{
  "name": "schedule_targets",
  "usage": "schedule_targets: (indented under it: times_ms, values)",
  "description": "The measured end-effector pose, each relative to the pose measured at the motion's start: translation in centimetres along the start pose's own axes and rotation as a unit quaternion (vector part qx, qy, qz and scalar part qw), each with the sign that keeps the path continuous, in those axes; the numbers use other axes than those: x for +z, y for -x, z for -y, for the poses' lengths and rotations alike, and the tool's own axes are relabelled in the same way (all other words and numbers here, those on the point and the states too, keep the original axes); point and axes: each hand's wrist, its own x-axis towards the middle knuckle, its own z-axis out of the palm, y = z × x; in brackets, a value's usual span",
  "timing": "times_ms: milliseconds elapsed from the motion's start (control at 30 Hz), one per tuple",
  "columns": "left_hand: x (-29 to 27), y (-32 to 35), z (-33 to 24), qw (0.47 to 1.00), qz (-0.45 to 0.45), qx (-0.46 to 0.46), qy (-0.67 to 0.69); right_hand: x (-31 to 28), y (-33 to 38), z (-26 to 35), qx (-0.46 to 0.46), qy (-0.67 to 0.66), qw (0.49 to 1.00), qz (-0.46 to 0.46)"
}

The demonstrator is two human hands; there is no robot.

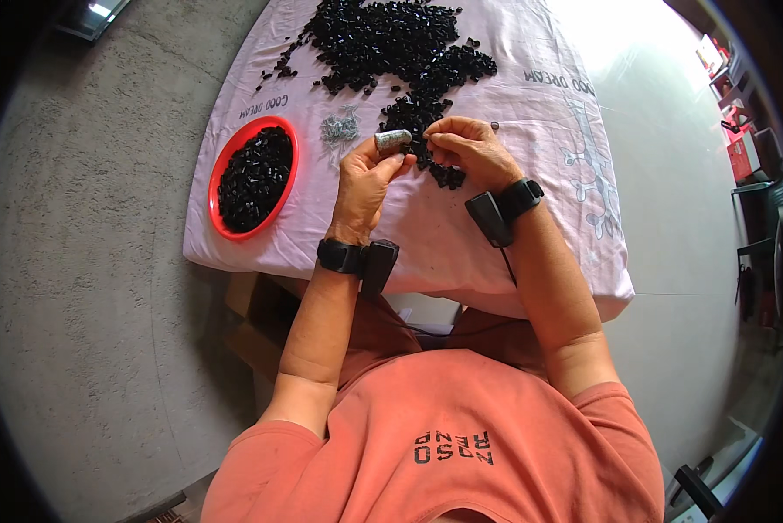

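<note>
My left hand is closed over the near side of the table, with a silvery wrap round its index finger. Between its thumb and fingers is what looks like a small black piece. Just to the right, my right hand makes a pinch with its fingertips close to the left ones; whatever is in it is too small to name. Under and beyond both hands lies a narrow trail of black pieces. A small heap of thin, clear or silvery bits lies left of my left hand.
A red oval basin full of black pieces stands at the table's left. The large black heap covers the far middle of the pink cloth. A small dark ring lies beside my right hand. A cardboard box sits below the table.
</note>
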Motion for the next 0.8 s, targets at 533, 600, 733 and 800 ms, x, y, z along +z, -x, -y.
schedule_targets:
  times_ms: [533,600,733,800]
  values:
    - [1.2,-0.7,0.3,0.994,-0.018,0.038,-0.101,0.5,0.3,0.4,-0.023,0.047,0.999,0.013]
    - [1.4,-1.0,0.4,0.994,-0.026,0.035,-0.104,0.6,0.3,0.4,-0.018,0.046,0.999,0.006]
    - [2.0,-1.2,0.5,0.993,-0.017,0.046,-0.108,0.2,0.2,0.3,-0.023,0.055,0.998,0.012]
    - [1.9,-1.4,0.8,0.992,-0.016,0.052,-0.114,0.4,0.2,0.4,-0.024,0.059,0.998,0.011]
